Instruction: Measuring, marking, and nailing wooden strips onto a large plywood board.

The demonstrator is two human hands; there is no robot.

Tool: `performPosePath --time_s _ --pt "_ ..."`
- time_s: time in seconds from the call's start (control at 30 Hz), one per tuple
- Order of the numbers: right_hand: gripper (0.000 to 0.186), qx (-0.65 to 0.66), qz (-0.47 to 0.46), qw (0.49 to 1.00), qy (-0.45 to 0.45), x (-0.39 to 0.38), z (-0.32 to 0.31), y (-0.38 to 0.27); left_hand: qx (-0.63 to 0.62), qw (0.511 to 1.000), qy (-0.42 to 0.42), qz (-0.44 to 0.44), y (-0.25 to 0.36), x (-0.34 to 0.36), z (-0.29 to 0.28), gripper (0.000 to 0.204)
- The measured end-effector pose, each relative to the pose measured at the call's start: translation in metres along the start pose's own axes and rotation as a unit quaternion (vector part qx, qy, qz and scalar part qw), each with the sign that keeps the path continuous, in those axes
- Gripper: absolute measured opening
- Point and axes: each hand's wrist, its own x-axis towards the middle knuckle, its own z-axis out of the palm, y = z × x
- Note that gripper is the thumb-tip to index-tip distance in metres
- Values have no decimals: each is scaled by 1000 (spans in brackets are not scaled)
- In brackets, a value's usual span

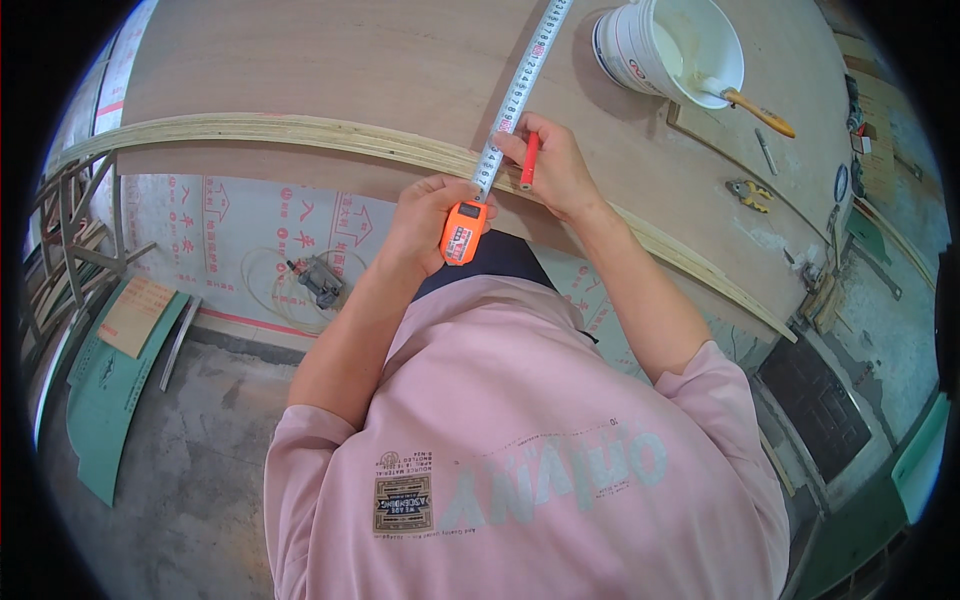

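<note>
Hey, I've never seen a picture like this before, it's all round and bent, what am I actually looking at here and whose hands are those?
There is no machine here. A camera worn on a person's head looks straight down, and its very wide lens bends straight edges toward the rim. The pink shirt and both arms belong to the wearer.

The left hand grips an orange tape measure case; its tape runs away across a large plywood sheet. The right hand holds a red pencil beside the tape, near the sheet's layered edge.

Farther off on the sheet stand a white bucket with a brush in it, and pliers. A power tool with a coiled hose lies below on the floor.
</note>
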Motion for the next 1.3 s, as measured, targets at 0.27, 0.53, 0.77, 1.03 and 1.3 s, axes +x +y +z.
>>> performPosePath --time_s 0.27,0.53,0.77,1.03,1.3 --pt "15 36 2 999 -3 -2 2 -2 -14 1000 -2 -5 1 -1 0 8" --pt "17 38 4 999 4 -2 2 -3 -5 1000 21 13 -2 0 3 11" --pt "19 1 -1 1000 1 1 -1 3 -11 1000 -7 10 -2 0 -1 9" --pt "17 35 -2 999 8 -3 3 -4 7 1000 12 10 -2 0 1 9" --pt "17 34 11 999 1 -3 1 -3 6 1000 10 14 -3 0 0 9"
